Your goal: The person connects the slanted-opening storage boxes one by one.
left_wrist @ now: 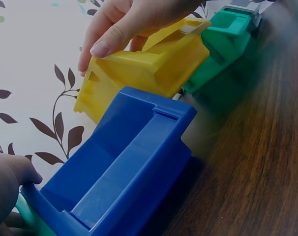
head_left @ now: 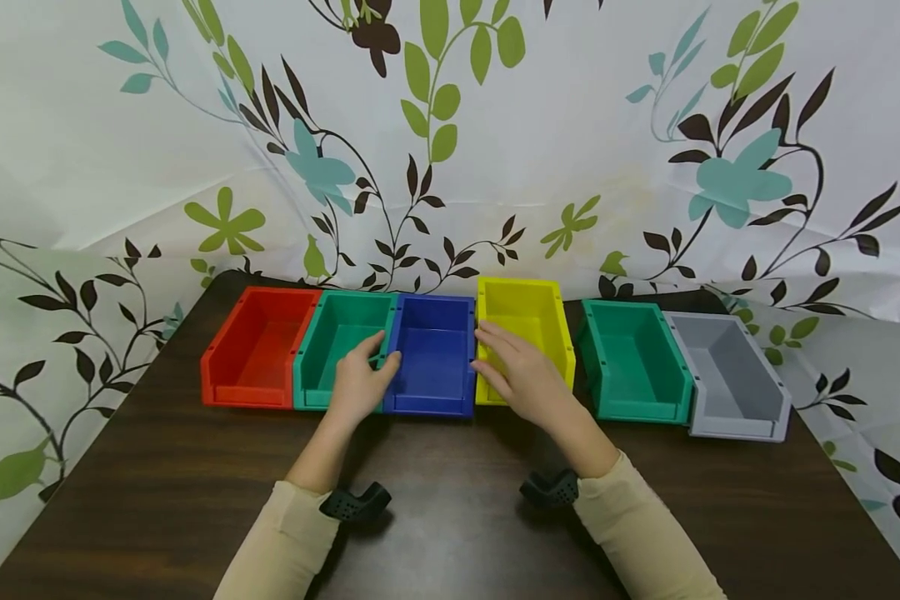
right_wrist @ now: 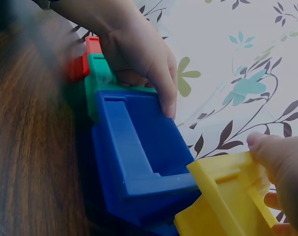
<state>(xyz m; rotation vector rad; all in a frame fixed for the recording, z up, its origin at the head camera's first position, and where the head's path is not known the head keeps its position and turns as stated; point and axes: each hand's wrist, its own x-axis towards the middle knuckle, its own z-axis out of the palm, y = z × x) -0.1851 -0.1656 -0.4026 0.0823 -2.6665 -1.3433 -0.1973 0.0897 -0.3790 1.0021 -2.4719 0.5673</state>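
Note:
A row of open-fronted plastic bins stands on the table. My left hand (head_left: 355,386) is at the seam between the left green bin (head_left: 345,317) and the blue bin (head_left: 433,354). Its thumb lies over the blue bin's left rim and its fingers curl on the green bin's side, pinching the adjoining walls. My right hand (head_left: 523,377) grips the left wall of the yellow bin (head_left: 520,292), with thumb and fingers at its rim. In the left wrist view the yellow bin (left_wrist: 134,69) looks tilted beside the blue bin (left_wrist: 134,167). Some right-hand fingertips are hidden.
A red bin (head_left: 266,346) stands at the row's left end. Past a gap to the yellow bin's right are another green bin (head_left: 637,358) and a grey bin (head_left: 731,375). Behind the dark wooden table (head_left: 450,517) hangs a leaf-patterned cloth (head_left: 540,167).

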